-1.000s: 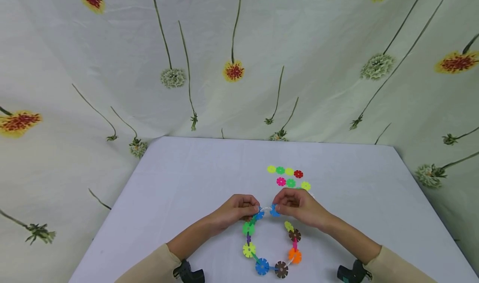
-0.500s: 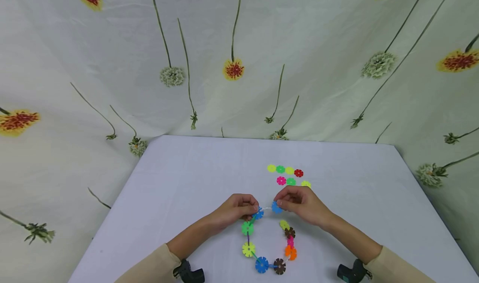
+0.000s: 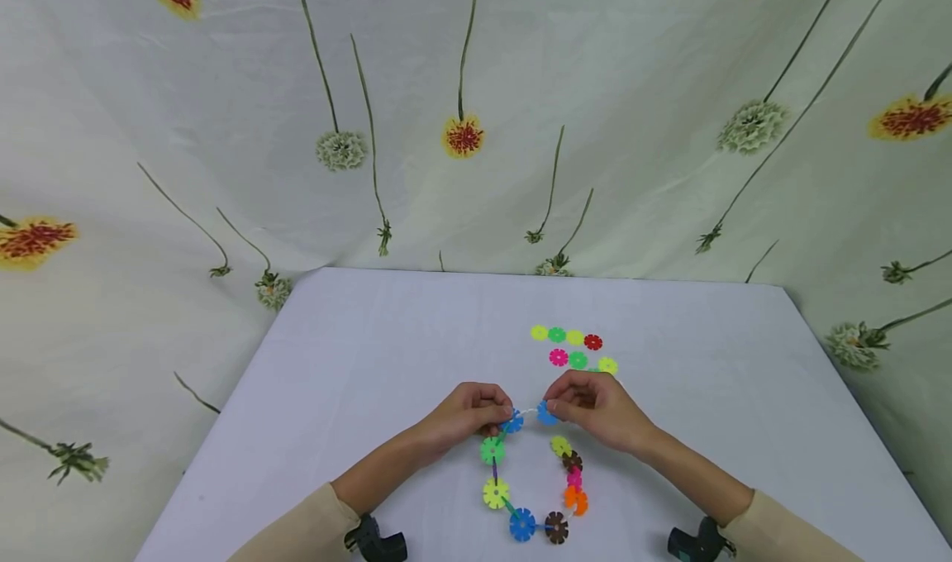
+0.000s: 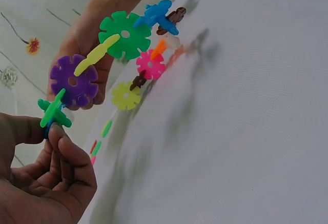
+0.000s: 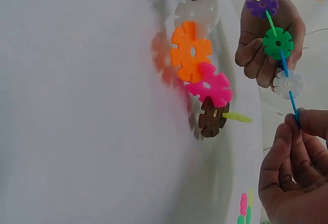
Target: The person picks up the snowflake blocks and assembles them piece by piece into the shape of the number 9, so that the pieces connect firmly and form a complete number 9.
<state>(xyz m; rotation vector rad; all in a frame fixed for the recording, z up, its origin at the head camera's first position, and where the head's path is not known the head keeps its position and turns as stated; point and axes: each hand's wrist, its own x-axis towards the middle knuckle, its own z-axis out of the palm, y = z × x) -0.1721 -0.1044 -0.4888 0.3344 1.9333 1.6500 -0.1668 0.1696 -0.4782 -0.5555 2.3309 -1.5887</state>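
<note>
A chain of slotted plastic snowflake discs hangs in an open loop from both hands. My left hand (image 3: 472, 413) pinches a blue disc (image 3: 513, 421) between thumb and fingers. With thumb and fingertips, my right hand (image 3: 598, 409) pinches another blue disc (image 3: 545, 413) at the chain's end. A clear white disc (image 5: 288, 84) links these two blue ones. Down the left side run a green disc (image 3: 492, 450) and a yellow-green disc (image 3: 496, 493). Brown, orange and pink discs form the right side, which ends in a free yellow-green disc (image 3: 561, 445) below the right hand.
Several loose discs lie in rows beyond the right hand, among them a red disc (image 3: 592, 342) and a pink disc (image 3: 559, 357). A white cloth covers the table (image 3: 387, 339). Behind its far edge hangs a flower-printed curtain (image 3: 416, 190).
The chain's free right side has swung left, toward the loop's middle. Both hands keep their pinch on the blue discs, and the right hand's disc has tilted slightly.
</note>
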